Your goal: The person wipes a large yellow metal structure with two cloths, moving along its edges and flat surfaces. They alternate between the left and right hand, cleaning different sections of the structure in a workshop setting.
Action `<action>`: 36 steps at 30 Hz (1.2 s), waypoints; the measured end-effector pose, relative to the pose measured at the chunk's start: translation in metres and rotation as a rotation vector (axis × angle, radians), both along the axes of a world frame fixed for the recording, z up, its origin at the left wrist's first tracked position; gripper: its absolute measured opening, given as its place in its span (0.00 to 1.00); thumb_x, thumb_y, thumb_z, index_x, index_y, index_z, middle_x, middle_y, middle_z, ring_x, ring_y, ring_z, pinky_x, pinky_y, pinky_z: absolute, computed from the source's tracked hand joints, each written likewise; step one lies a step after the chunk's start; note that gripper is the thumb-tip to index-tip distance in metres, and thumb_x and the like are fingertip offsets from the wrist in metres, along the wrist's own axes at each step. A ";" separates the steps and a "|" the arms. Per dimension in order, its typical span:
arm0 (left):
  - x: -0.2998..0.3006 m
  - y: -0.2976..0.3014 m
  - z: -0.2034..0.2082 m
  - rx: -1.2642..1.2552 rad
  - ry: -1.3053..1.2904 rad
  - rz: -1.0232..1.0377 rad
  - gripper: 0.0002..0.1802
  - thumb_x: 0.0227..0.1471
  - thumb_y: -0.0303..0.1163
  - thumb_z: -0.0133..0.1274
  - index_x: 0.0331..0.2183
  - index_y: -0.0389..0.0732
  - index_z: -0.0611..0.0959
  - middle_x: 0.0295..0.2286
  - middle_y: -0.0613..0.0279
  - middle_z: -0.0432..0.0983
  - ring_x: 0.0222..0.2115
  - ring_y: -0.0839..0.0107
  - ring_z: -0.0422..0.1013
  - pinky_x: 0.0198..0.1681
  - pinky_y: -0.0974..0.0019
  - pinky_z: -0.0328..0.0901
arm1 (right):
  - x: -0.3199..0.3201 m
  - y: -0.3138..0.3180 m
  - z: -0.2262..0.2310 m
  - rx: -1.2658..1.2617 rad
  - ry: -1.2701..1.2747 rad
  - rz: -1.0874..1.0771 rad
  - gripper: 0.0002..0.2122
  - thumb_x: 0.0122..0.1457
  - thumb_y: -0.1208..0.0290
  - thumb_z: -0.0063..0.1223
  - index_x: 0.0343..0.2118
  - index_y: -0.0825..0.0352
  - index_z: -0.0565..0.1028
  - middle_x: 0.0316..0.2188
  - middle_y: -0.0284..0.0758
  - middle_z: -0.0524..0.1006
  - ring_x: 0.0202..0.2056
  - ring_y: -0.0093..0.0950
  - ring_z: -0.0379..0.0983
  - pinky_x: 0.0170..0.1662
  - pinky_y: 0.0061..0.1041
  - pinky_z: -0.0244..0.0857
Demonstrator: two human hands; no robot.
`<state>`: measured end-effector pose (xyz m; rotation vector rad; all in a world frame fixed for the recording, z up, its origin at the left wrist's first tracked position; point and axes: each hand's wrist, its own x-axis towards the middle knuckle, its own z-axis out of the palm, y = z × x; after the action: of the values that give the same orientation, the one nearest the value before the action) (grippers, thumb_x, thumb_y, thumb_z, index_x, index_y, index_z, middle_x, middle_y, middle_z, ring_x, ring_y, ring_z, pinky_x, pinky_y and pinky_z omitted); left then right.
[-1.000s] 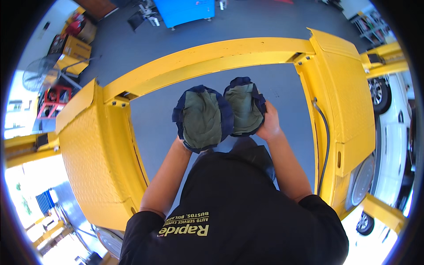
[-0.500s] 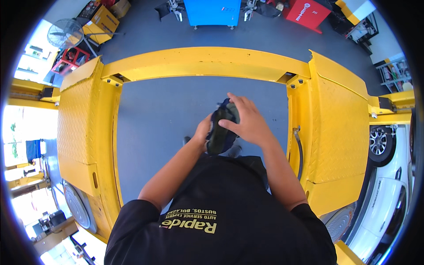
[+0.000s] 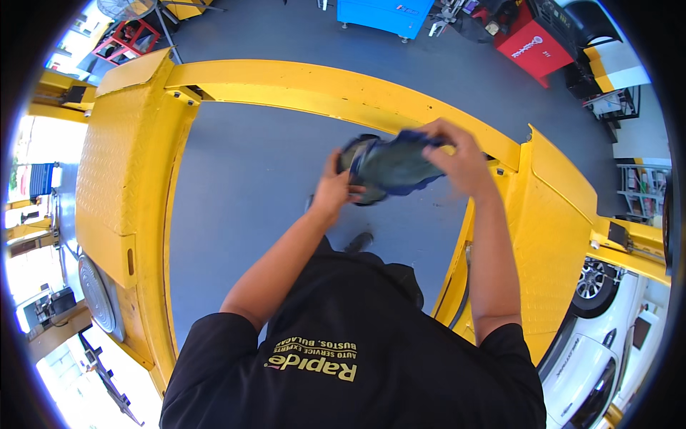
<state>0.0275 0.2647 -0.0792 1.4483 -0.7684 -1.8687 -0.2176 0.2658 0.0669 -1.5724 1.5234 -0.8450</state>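
Between my two hands, above the floor, is a dark green and navy cloth-like item (image 3: 400, 166), smeared by motion; its kind I cannot make out. Its left end is rounded and dark with a paler band, and my left hand (image 3: 334, 187) grips it there from the side and below. My right hand (image 3: 457, 154) is closed on the navy edge at the item's right end, fingers curled over the top and blurred. The item is stretched out lengthwise between them, in front of the yellow cross beam.
A yellow cross beam (image 3: 286, 80) runs ahead of me, joining yellow ramps on the left (image 3: 118, 171) and right (image 3: 554, 236). A black hose (image 3: 464, 289) lies along the right ramp. Farther off are a blue cabinet (image 3: 382, 14), a red cabinet (image 3: 532, 44) and a white vehicle (image 3: 589, 357).
My right hand has moved right and slightly up, drawing the item out sideways from a compact upright bundle. My left hand has risen slightly. The whole view has shifted and turned.
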 end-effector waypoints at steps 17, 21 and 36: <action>0.046 -0.039 -0.050 -0.027 -0.158 0.128 0.17 0.57 0.41 0.59 0.38 0.35 0.82 0.34 0.67 0.78 0.34 0.73 0.72 0.40 0.66 0.66 | -0.050 -0.064 -0.006 -0.003 -0.348 -0.390 0.15 0.60 0.68 0.58 0.44 0.74 0.75 0.34 0.29 0.77 0.37 0.17 0.72 0.46 0.19 0.65; 0.059 -0.038 -0.046 -0.154 -0.236 0.152 0.15 0.56 0.36 0.59 0.41 0.34 0.80 0.30 0.68 0.75 0.32 0.75 0.69 0.41 0.69 0.65 | -0.032 -0.062 -0.012 -0.161 0.269 -0.043 0.15 0.58 0.69 0.58 0.45 0.72 0.75 0.48 0.36 0.72 0.45 0.26 0.72 0.51 0.25 0.65; -0.143 -0.030 -0.052 -0.871 -0.062 0.376 0.34 0.57 0.31 0.49 0.61 0.31 0.57 0.65 0.34 0.41 0.64 0.37 0.46 0.67 0.42 0.40 | 0.003 -0.106 -0.070 -0.445 0.856 0.366 0.27 0.64 0.54 0.45 0.61 0.67 0.67 0.61 0.47 0.67 0.59 0.48 0.65 0.62 0.43 0.56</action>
<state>-0.1155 0.2348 -0.1315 0.9807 -1.0693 -0.9942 -0.2148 0.1602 -0.0034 -2.6718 1.5539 -0.2959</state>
